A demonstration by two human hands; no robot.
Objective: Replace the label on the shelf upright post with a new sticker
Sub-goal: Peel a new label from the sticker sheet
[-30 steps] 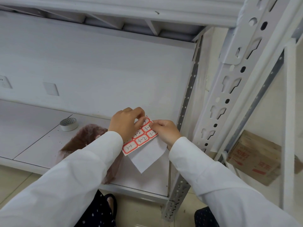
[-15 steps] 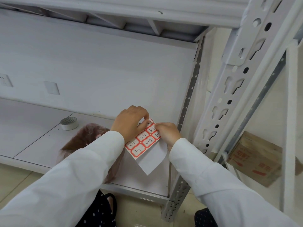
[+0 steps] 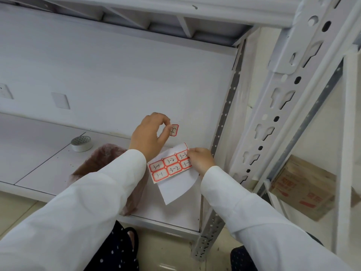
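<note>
Above the lower shelf (image 3: 48, 169), the left hand (image 3: 149, 133) now pinches a single red-bordered sticker (image 3: 173, 130), peeled free of the sheet (image 3: 170, 167). The right hand (image 3: 201, 160) grips the sheet by its right edge. A second ago both hands worked at the sheet together. The upright post (image 3: 273, 118) stands to the right, unlabelled where visible; application is judged next.

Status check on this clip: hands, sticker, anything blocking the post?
Left hand pinches one peeled sticker, clear of the sheet. Right hand holds the sticker sheet. Upright post unobstructed, sticker not yet applied.
</note>
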